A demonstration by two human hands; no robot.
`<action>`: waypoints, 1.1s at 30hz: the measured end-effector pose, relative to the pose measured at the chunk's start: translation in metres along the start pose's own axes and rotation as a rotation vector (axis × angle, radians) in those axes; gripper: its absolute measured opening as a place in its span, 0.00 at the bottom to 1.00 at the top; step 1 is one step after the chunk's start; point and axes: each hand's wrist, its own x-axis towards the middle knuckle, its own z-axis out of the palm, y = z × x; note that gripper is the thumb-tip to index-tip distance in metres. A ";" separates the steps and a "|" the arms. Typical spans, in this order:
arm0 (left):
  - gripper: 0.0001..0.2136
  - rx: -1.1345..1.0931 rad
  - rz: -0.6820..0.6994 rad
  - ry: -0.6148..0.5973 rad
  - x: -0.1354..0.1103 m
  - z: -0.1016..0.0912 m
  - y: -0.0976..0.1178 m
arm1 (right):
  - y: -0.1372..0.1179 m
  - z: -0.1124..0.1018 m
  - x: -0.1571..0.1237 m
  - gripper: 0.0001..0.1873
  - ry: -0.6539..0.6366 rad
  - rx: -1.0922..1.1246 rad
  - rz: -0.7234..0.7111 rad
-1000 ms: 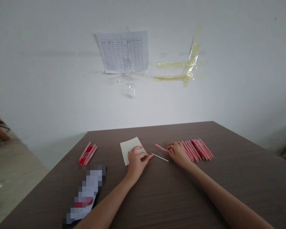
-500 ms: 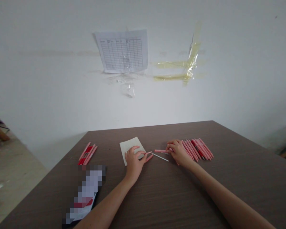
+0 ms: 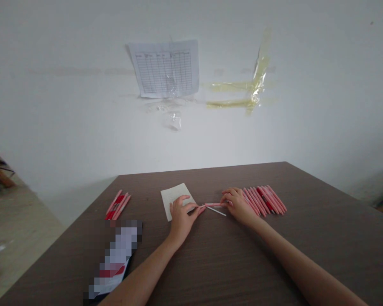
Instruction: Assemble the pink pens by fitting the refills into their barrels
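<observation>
My left hand (image 3: 181, 214) rests on the corner of a white paper card (image 3: 174, 196), its thumb and forefinger pinched at the left tip of a pink pen barrel (image 3: 214, 205). The other end of that barrel is gripped by my right hand (image 3: 238, 204), fingers curled. A thin white refill (image 3: 216, 211) lies on the brown table (image 3: 230, 255) just in front of the barrel. To the right of my right hand lies a row of several pink pens (image 3: 266, 199).
A smaller bunch of pink and red pens (image 3: 118, 205) lies at the table's left. A blurred dark-edged package (image 3: 115, 259) sits near the front left edge. A printed sheet (image 3: 165, 68) and yellowed tape strips (image 3: 245, 87) hang on the white wall behind.
My right hand has swung the pink barrel from slanting to level and brought it left, so that its tip now meets my left fingers. My left hand has stayed on the card.
</observation>
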 end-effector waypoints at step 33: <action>0.05 -0.025 -0.003 -0.108 -0.001 0.001 0.000 | 0.008 0.007 0.005 0.06 0.070 0.332 0.131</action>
